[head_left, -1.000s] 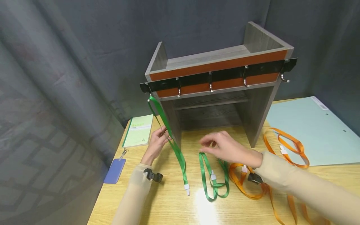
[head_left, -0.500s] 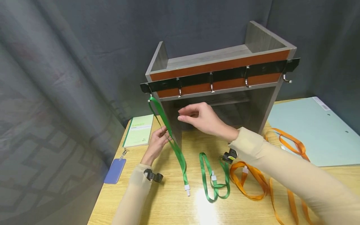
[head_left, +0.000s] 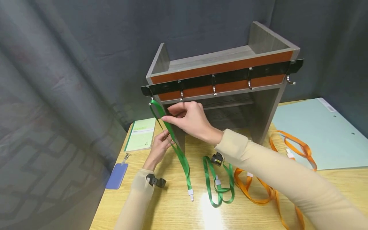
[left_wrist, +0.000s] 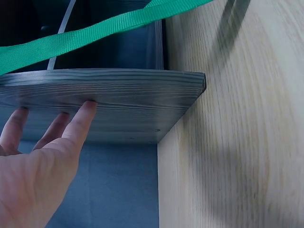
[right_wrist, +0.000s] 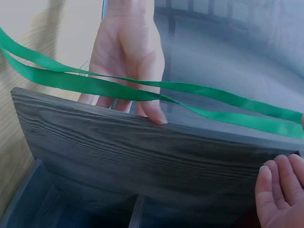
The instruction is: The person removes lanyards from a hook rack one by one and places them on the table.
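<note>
A green lanyard (head_left: 172, 140) hangs from the leftmost hook (head_left: 150, 101) of a black rail on a grey shelf unit (head_left: 218, 95), its clip end trailing onto the wooden surface (head_left: 178, 210). The right hand (head_left: 189, 119) has fingers curled in a pinch at the strap just below the hook; the head view suggests a grip, though the contact itself is hard to confirm. The left hand (head_left: 159, 147) rests open, fingertips (left_wrist: 88, 107) against the unit's side panel beside the strap. The step in hand looks like settling the strap on its hook; the next move likely calls for checking that the loop sits fully seated. A second green lanyard (head_left: 218, 182) and orange lanyards (head_left: 258, 188) lie nearby. The hook's seating is too small to judge, and the wrist views crop most of the right hand.
</note>
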Demonstrator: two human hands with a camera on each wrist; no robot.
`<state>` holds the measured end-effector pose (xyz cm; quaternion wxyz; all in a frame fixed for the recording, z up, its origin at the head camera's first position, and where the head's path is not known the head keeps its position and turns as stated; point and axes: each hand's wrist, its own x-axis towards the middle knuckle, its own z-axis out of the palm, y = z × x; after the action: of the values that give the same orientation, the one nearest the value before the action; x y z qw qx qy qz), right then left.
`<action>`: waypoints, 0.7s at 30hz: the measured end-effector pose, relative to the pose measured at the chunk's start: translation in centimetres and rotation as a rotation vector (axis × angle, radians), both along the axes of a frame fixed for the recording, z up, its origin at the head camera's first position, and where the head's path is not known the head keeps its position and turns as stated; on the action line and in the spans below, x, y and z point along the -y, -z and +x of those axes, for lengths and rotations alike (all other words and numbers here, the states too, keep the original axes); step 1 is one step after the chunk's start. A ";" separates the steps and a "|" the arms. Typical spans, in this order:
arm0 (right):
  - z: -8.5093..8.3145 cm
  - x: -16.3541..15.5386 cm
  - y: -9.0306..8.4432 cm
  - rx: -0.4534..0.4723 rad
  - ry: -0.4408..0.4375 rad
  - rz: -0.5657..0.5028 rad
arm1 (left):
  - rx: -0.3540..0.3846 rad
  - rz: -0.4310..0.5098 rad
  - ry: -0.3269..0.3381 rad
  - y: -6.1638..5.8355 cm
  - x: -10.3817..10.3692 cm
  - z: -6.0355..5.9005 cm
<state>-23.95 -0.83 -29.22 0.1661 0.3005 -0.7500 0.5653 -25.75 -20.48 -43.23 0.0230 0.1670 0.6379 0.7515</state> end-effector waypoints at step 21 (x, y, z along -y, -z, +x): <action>-0.3 1.9 -1.0 0.005 0.025 -0.040 | 0.028 -0.008 0.019 -0.3 0.2 0.0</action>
<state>-24.21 -2.74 -28.19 0.1774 0.2862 -0.7427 0.5788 -25.74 -20.67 -42.96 0.0397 0.1622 0.6390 0.7509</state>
